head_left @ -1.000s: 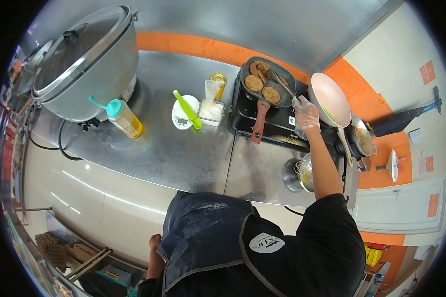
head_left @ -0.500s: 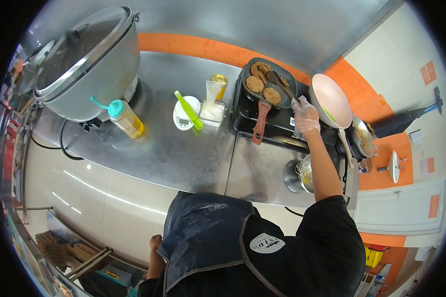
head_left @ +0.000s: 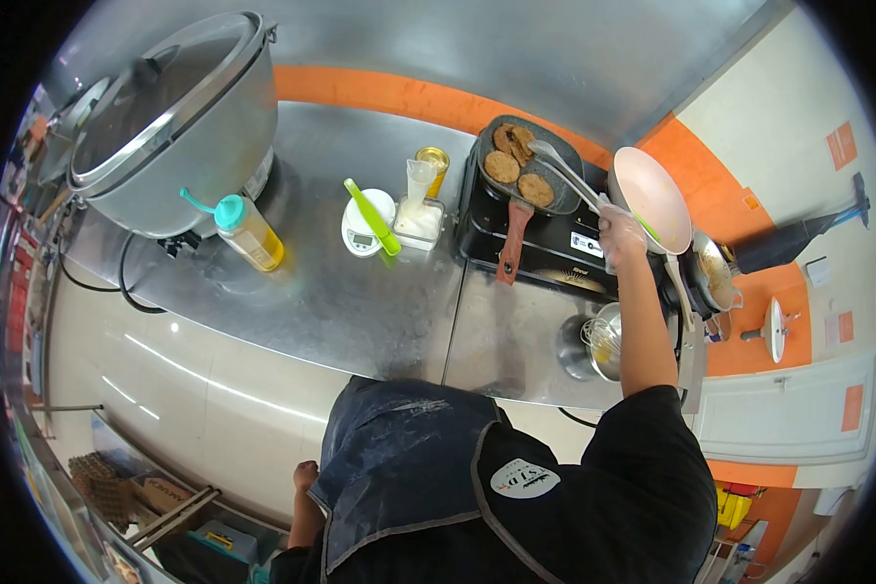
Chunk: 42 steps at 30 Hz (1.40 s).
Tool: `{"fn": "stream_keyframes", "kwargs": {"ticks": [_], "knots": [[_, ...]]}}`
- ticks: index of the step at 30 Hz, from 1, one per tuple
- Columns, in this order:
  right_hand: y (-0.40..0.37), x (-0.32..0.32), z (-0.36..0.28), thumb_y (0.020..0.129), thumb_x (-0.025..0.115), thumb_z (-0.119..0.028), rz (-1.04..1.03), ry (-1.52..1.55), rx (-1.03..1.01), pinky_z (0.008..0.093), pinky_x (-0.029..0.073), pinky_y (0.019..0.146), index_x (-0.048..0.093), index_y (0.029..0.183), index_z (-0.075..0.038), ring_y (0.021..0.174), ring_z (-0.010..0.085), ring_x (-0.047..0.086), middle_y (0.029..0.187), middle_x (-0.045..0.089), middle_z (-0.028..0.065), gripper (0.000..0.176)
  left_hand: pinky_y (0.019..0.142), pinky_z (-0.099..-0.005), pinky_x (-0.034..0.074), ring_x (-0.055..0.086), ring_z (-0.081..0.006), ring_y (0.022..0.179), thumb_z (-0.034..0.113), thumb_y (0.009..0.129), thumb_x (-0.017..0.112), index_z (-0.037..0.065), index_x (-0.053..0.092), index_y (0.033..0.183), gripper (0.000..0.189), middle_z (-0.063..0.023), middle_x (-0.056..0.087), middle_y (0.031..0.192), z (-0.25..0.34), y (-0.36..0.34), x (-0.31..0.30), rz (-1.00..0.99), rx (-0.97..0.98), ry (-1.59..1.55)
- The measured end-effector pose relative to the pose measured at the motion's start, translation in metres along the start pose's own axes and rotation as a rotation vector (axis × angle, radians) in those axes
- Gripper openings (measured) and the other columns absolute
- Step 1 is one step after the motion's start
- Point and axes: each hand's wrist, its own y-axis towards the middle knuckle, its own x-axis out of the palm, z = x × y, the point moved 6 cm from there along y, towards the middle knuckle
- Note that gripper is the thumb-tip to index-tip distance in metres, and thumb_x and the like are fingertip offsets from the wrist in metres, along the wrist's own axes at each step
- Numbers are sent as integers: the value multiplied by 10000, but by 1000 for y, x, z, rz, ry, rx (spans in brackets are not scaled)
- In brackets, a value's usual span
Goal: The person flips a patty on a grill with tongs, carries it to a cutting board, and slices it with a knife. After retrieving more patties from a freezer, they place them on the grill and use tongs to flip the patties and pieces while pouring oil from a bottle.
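My right hand (head_left: 621, 234), in a clear plastic glove, is closed round the handle end of metal tongs (head_left: 572, 177). The tongs reach over a dark square frying pan (head_left: 562, 199) with a reddish-brown handle. Several browned round patties lie in it, among them a patty (head_left: 535, 190) near the front and a patty (head_left: 501, 166) at the left; the tongs' tips are beside those at the back. The pan rests on a black gas stove (head_left: 545, 248). My left hand (head_left: 306, 475) hangs low beside the dark apron with its fingers curled in; I see nothing in it.
A pale pink pan (head_left: 647, 195) stands right of the square pan. Nearer me are metal bowls with a whisk (head_left: 599, 336). Left of the stove are a white scale (head_left: 360, 229) with a green-handled tool, a white tub (head_left: 420, 229), an oil bottle (head_left: 248, 234) and a large cooker (head_left: 185, 146).
My right hand has shifted slightly right and toward me. The tongs have turned so both silver arms show, and their tips have drawn back a little from the patties.
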Motion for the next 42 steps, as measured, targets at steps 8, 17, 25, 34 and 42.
{"fn": "stream_keyframes", "kwargs": {"ticks": [8,17,25,34,42], "knots": [[-23,-1,22,960,529,-122,-16,1018,669,163,224,311,474,855,-104,419,37,334,604,431,-11,120,536,-368,426,500,-170,529,189,791,508,51,577,583,259,-61,546,565,4,-3,0,67,-31,-129],[-28,-12,8,946,576,-198,55,751,557,184,255,329,490,870,-110,399,56,329,595,437,-23,145,484,-331,397,475,-121,489,176,842,510,93,573,608,256,-11,516,544,53,-17,-23,6,311,18],[-34,-45,-39,925,600,-396,275,-285,-22,357,429,600,627,818,-9,596,180,503,660,545,55,402,565,-392,464,569,-248,580,162,771,546,89,599,637,162,-99,610,652,13,6,-4,39,289,261],[-18,-23,-24,948,509,-389,147,-117,67,479,453,859,637,1045,8,940,406,618,1033,671,214,428,598,-422,441,523,-354,627,177,740,528,55,570,640,163,-168,582,692,75,-47,-28,18,395,350],[-28,35,-93,981,435,-428,87,-665,-258,488,464,914,447,1378,-51,1066,424,601,1117,638,250,548,553,-391,416,505,-238,550,184,805,502,43,563,618,242,-141,552,612,10,-22,-5,-25,76,143]]}}
